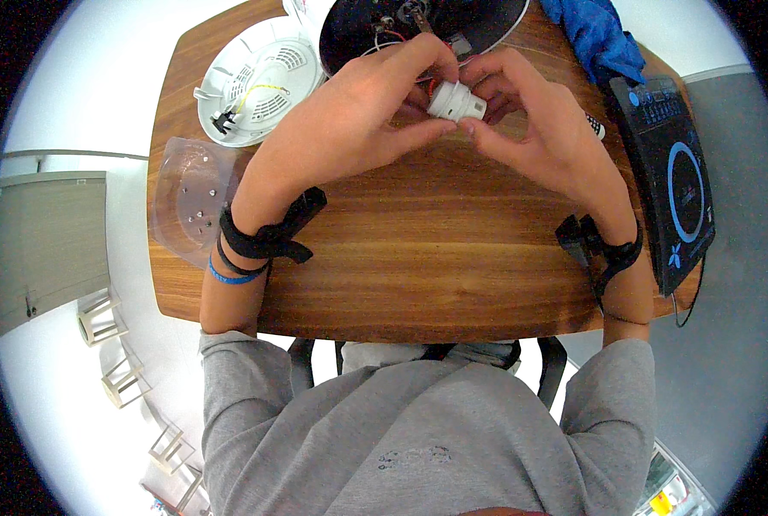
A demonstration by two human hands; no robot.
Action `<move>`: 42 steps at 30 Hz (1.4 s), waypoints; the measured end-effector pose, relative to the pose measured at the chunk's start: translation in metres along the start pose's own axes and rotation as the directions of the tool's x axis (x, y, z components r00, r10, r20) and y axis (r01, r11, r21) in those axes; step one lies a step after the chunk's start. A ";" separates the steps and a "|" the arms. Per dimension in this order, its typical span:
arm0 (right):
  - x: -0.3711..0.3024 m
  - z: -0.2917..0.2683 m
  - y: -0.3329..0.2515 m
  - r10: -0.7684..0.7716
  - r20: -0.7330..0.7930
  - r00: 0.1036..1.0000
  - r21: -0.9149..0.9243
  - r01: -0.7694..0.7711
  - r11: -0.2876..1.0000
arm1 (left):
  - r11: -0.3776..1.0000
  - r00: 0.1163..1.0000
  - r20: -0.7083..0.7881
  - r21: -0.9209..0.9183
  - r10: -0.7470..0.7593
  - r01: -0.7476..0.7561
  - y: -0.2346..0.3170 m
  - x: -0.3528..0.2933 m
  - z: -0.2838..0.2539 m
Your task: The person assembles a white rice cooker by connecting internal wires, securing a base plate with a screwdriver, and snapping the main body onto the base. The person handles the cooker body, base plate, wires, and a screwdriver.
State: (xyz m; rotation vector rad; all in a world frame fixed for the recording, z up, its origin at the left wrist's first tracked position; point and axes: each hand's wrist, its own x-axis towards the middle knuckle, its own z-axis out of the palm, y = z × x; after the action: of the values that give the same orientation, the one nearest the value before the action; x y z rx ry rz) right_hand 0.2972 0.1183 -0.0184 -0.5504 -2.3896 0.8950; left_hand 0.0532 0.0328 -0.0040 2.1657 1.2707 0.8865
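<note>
Currently both hands pinch a small white ribbed plastic socket (455,101) above the wooden bench (418,249): left hand (350,120) curled round it, right hand (539,129) fingertips at its end. Likely light, rigid, smooth; grip the ribbed body.

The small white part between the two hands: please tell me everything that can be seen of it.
The small white part is a short, roughly cylindrical piece that looks like moulded plastic, with a ribbed or stepped side and a wider end. It lies tilted, held above the wooden table, in front of the opened dark appliance base. The left hand grips it from the left, and the right hand pinches it with its fingers. Its far side is hidden; something reddish shows just behind it.
</note>
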 end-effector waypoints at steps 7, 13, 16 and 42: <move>0.001 0.000 -0.006 0.024 0.011 1.000 -0.045 -0.023 0.999 | 0.997 0.997 -0.008 0.019 0.071 -0.071 -0.006 0.000 -0.001; 0.001 0.002 0.000 -0.030 -0.005 1.000 -0.019 0.030 0.999 | 0.999 0.999 0.004 0.017 0.036 -0.036 -0.004 -0.001 -0.002; 0.001 0.002 -0.003 -0.023 -0.001 1.000 -0.023 0.023 0.999 | 0.999 0.999 0.000 0.029 0.034 -0.034 -0.005 -0.001 -0.002; 0.001 0.003 0.006 -0.052 -0.016 0.999 -0.083 0.051 0.995 | 0.998 0.997 -0.040 0.027 0.060 -0.059 -0.004 -0.002 0.000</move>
State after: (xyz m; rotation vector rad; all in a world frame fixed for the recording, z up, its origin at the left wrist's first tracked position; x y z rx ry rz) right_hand 0.2959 0.1221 -0.0241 -0.5232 -2.4219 0.7690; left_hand 0.0504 0.0331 -0.0074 2.2266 1.2499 0.9474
